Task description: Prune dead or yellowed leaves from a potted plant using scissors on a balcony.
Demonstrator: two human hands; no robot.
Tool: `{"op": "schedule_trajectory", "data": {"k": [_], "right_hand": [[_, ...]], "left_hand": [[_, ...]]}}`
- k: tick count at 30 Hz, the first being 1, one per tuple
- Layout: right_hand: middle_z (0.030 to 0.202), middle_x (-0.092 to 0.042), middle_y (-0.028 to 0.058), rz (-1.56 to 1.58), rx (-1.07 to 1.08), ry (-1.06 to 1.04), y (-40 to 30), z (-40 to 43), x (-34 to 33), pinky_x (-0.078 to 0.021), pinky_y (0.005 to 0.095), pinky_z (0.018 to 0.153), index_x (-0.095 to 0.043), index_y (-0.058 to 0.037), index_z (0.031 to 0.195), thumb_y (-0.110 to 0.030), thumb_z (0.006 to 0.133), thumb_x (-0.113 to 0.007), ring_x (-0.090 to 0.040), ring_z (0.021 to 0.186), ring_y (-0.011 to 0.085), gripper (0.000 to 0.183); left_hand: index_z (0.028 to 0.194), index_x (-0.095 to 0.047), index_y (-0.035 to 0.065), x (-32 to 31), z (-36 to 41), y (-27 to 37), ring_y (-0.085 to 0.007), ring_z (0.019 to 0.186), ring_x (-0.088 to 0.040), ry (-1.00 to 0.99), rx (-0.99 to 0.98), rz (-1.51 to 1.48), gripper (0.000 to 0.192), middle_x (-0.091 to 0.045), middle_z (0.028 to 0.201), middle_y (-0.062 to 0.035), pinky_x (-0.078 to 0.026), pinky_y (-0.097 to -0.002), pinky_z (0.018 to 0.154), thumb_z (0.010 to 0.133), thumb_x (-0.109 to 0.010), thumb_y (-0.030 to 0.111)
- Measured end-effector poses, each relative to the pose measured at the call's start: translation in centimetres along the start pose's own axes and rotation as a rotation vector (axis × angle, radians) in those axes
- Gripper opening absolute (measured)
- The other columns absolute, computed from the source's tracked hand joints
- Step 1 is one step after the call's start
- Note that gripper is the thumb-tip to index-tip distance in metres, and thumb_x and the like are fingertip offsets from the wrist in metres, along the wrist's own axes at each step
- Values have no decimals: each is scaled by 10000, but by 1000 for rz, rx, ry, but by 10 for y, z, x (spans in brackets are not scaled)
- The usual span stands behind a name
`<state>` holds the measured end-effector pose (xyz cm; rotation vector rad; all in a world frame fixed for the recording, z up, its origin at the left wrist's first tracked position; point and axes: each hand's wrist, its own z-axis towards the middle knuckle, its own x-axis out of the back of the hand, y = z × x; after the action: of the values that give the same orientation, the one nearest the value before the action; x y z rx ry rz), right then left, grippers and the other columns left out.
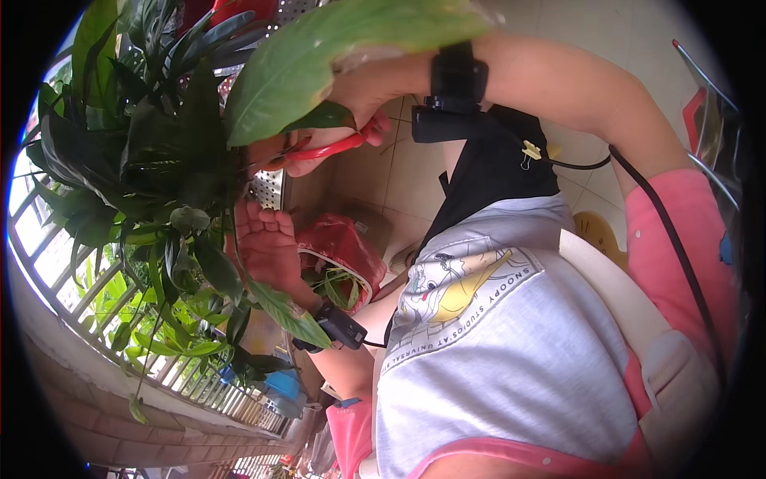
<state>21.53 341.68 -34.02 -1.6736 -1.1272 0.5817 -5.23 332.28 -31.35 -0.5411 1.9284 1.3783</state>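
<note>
Red-handled scissors (329, 148) are in my right hand (350, 120), with their blades toward the foliage. A large green leaf (287, 78) with a browned, dry patch hangs close to the camera and hides part of that hand. My left hand (266, 245) is below, palm toward me and fingers bent, at the edge of a dense leafy potted plant (149, 155). A thin stem crosses beside its palm; whether the fingers pinch anything is hidden. Another leaf (290, 314) with a brown edge droops over the left wrist.
Below my hands a red bag (347, 239) with a white rim holds cut leaves (338, 287). A perforated metal shelf (267, 188) is behind the hands. Railings (108, 299) run along the left. Black cables run from the wrist devices (452, 99). Tiled floor (413, 179) lies beneath.
</note>
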Motion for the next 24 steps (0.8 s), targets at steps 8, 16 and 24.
{"op": "schedule_trajectory", "data": {"k": [8, 16, 24], "right_hand": [[624, -510, 34, 86, -10, -25, 12, 4, 6, -421, 266, 506, -538, -85, 753, -634, 601, -622, -508, 521, 138, 576], [613, -496, 26, 147, 73, -148, 17, 29, 13, -379, 248, 498, -569, -112, 712, -534, 575, -711, -491, 554, 137, 466], [580, -491, 17, 292, 258, 67, 21, 17, 13, -359, 234, 439, -552, -110, 642, -517, 560, -720, -478, 495, 126, 448]], "left_hand": [[1263, -314, 1, -15, 11, -7, -141, 651, -501, 196, 89, 16, 452, -550, 927, -103, -425, -309, 657, 882, -437, 211], [1294, -304, 64, -31, 17, -42, -62, 537, -445, 599, -98, 966, 460, -544, 741, -41, -391, -216, 515, 860, -449, 107], [1108, -485, 37, -17, 24, -37, -53, 502, -460, 664, -265, 1299, 278, -547, 685, -23, -372, -159, 458, 875, -462, 188]]}}
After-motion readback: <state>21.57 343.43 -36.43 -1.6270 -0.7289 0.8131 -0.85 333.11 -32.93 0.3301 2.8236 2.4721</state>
